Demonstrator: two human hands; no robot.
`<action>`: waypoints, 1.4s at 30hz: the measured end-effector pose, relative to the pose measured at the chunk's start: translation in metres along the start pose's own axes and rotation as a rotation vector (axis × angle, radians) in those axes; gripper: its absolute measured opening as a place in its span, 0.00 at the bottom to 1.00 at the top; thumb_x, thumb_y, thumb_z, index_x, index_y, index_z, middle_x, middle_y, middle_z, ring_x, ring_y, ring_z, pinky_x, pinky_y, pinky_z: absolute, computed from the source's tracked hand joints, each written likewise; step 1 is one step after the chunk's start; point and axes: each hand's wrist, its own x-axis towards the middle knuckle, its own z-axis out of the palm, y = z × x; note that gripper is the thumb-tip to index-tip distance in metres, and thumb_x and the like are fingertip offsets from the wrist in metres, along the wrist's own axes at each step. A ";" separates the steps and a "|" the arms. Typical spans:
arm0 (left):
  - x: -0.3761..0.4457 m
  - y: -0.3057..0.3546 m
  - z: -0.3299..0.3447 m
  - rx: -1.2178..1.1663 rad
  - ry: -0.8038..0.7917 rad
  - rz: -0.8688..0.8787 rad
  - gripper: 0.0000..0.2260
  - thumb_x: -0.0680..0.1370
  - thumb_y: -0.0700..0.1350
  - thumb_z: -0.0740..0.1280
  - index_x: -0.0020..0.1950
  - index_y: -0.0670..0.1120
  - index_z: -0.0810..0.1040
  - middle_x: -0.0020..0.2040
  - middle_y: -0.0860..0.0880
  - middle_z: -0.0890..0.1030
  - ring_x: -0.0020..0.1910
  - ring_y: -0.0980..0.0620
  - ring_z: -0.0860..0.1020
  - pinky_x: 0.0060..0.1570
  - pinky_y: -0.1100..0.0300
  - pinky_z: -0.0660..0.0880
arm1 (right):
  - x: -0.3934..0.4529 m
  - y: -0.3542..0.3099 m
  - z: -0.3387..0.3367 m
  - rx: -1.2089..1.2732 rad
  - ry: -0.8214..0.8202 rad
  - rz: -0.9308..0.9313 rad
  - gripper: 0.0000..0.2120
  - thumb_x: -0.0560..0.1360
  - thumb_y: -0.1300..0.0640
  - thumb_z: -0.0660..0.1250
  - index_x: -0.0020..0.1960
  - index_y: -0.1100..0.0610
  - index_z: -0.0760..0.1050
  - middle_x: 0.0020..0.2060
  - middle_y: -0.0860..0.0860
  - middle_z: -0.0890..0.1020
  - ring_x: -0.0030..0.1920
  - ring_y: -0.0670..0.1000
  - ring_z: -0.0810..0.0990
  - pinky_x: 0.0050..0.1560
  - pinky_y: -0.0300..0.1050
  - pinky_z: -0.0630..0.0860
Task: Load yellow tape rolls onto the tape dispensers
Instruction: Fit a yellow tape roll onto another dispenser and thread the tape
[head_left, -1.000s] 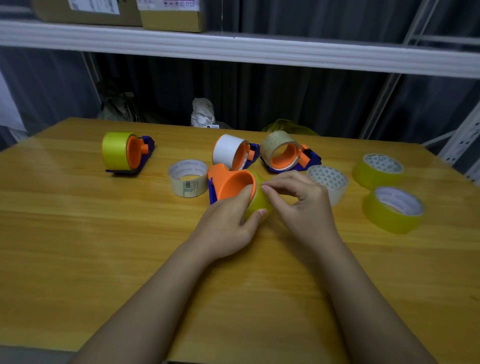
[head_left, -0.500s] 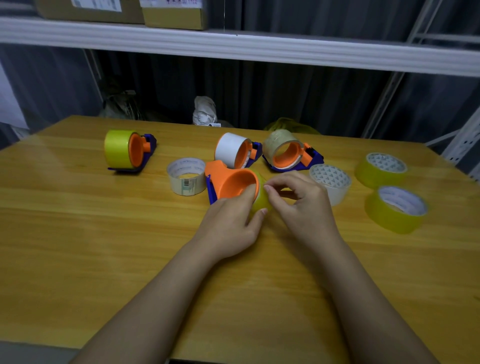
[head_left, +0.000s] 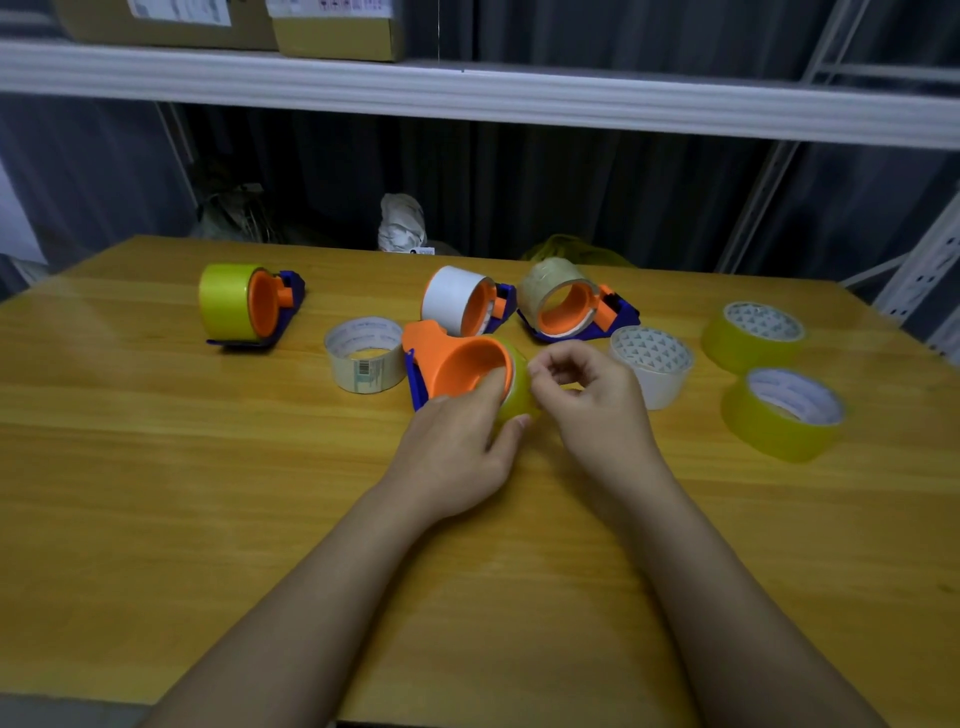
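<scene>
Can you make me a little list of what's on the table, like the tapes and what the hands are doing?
Table: wooden table
Being loaded: orange dispenser with a yellow roll on it
Left hand: holds that dispenser and roll
Right hand: pinches at the roll's edge
Already loaded: yellow-roll dispenser, white-roll dispenser, clear-roll dispenser
Loose yellow rolls: far one, near one
Other loose rolls: labelled pale roll, white roll

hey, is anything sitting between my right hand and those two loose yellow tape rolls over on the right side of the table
Nothing blocks the way. The right hand is at the dispenser, and bare table lies between it and the two yellow rolls. The white roll sits just behind the hand, off that line.
</scene>
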 end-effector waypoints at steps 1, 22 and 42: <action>0.000 0.000 0.000 -0.006 0.003 0.001 0.14 0.79 0.51 0.61 0.62 0.48 0.69 0.35 0.53 0.74 0.35 0.49 0.75 0.32 0.57 0.61 | 0.001 0.000 -0.001 0.030 -0.011 0.033 0.07 0.74 0.64 0.68 0.41 0.53 0.77 0.36 0.44 0.79 0.38 0.40 0.75 0.40 0.32 0.74; -0.001 -0.002 -0.007 -0.176 -0.066 0.033 0.15 0.79 0.52 0.61 0.64 0.51 0.69 0.42 0.49 0.79 0.38 0.52 0.76 0.39 0.49 0.73 | 0.006 -0.004 -0.012 0.255 -0.078 0.296 0.06 0.78 0.63 0.62 0.44 0.57 0.76 0.35 0.49 0.76 0.32 0.38 0.74 0.34 0.33 0.73; -0.003 -0.003 -0.018 -0.634 -0.123 -0.080 0.10 0.77 0.51 0.64 0.55 0.48 0.77 0.44 0.46 0.81 0.43 0.47 0.80 0.44 0.41 0.76 | 0.008 -0.009 -0.023 0.580 -0.106 0.422 0.05 0.76 0.63 0.65 0.42 0.58 0.79 0.33 0.50 0.76 0.33 0.43 0.71 0.28 0.34 0.66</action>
